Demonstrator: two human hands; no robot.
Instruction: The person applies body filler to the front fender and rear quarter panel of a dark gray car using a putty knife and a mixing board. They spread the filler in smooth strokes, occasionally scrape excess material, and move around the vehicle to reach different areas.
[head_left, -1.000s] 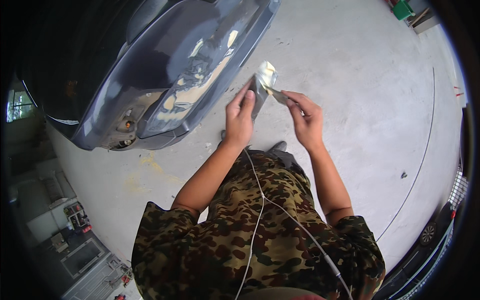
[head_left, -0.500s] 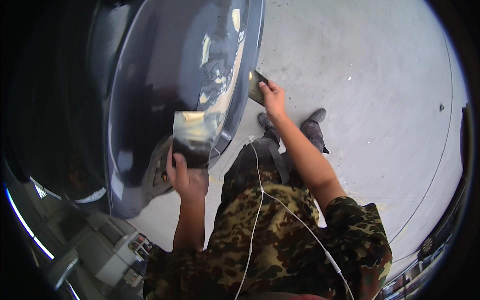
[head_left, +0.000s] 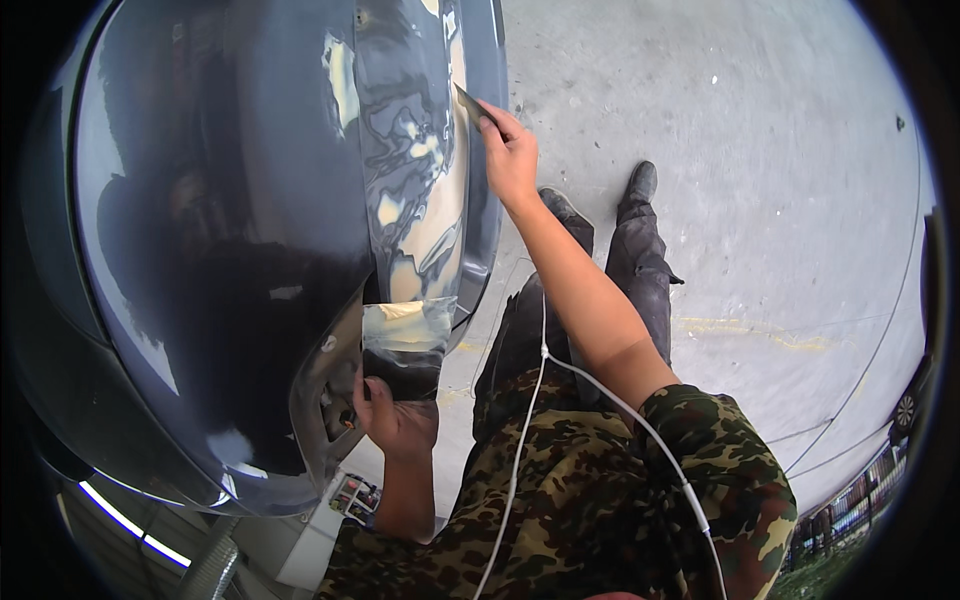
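My left hand (head_left: 395,420) is closed on a wide, dark putty spreader (head_left: 402,365); a pale smear of body filler (head_left: 405,312) lies along its far edge. My right hand (head_left: 512,160) grips a second, thin dark spreader (head_left: 478,110), turned nearly edge-on, its tip at the side of the grey car bumper (head_left: 270,190). I cannot tell whether that tip touches the surface. Down the bumper's right part runs a sanded strip with cream filler patches (head_left: 425,145) and bare, pale spots. The left spreader hangs over the near end of this strip.
A recessed opening (head_left: 335,400) with exposed parts sits at the bumper's near end. Concrete floor (head_left: 760,180) spreads to the right, under my shoes. A white cable (head_left: 545,350) hangs down my front. A cart with small items (head_left: 355,497) stands at the lower left.
My right hand has moved left and away from me, bringing its spreader to the bumper and turning it edge-on. The left hand with its spreader sits lower in view. The view has shifted over the bumper.
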